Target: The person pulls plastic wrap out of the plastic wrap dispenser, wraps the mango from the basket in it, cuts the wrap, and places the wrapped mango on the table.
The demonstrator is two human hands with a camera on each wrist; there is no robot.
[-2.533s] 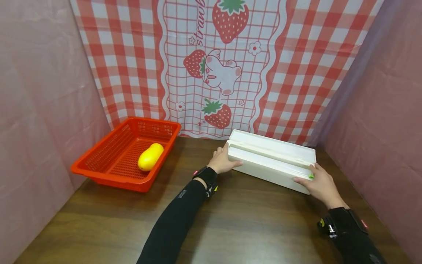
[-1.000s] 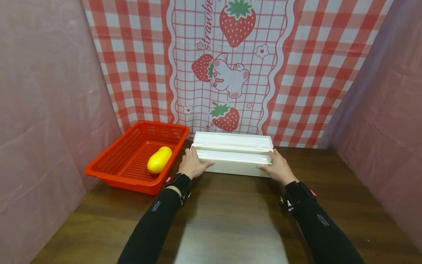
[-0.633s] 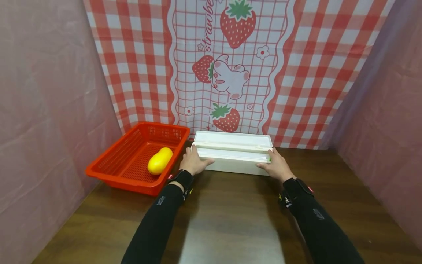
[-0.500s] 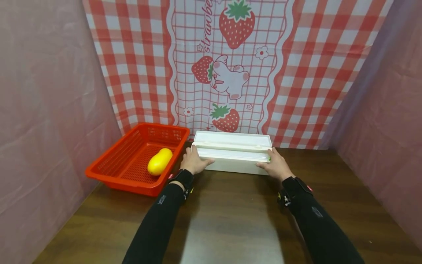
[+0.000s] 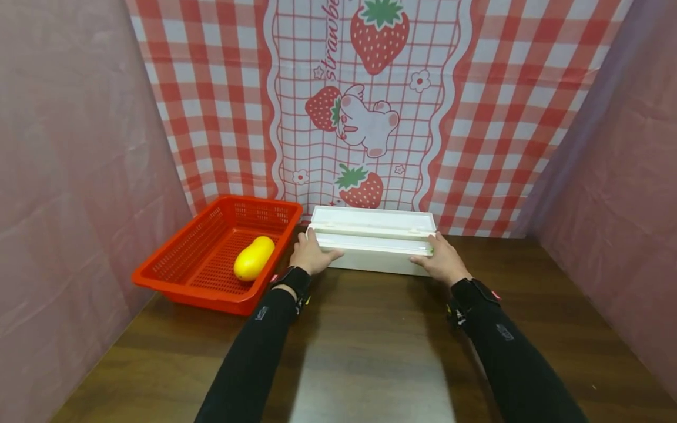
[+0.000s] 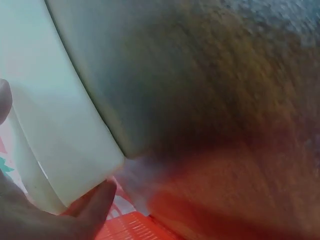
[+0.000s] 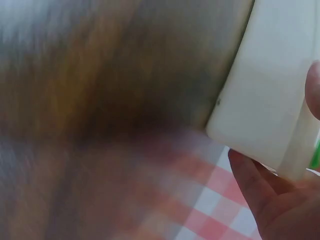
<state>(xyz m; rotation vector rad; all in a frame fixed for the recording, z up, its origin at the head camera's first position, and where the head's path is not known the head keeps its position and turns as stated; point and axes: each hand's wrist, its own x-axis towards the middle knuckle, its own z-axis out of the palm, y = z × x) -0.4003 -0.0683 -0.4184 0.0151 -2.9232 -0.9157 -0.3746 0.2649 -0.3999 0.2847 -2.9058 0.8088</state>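
A long white lidded box (image 5: 370,260) stands at the back of the table, parallel to the rear cloth. Its lid (image 5: 372,220) is raised and tilts back towards that cloth. A pale strip runs along the inside, and a small bit of green (image 7: 316,156) shows at the right end. The left hand (image 5: 311,254) grips the box's left end, thumb on the front face, fingers round the side. At the right end, the right hand (image 5: 444,259) holds it the same way. Both wrist views show fingertips against the box's end faces.
An orange-red plastic basket (image 5: 185,294) stands to the left, close beside the left hand. In it lies a yellow, mango-like fruit (image 5: 254,258). A red checked strawberry cloth (image 5: 365,129) hangs behind the brown wooden table (image 5: 370,341), with pink cloth on both sides.
Since the oldest frame, both hands have shifted the white box left and turned it from slanted to straight, nearer the basket. In the last half second it has hardly moved.
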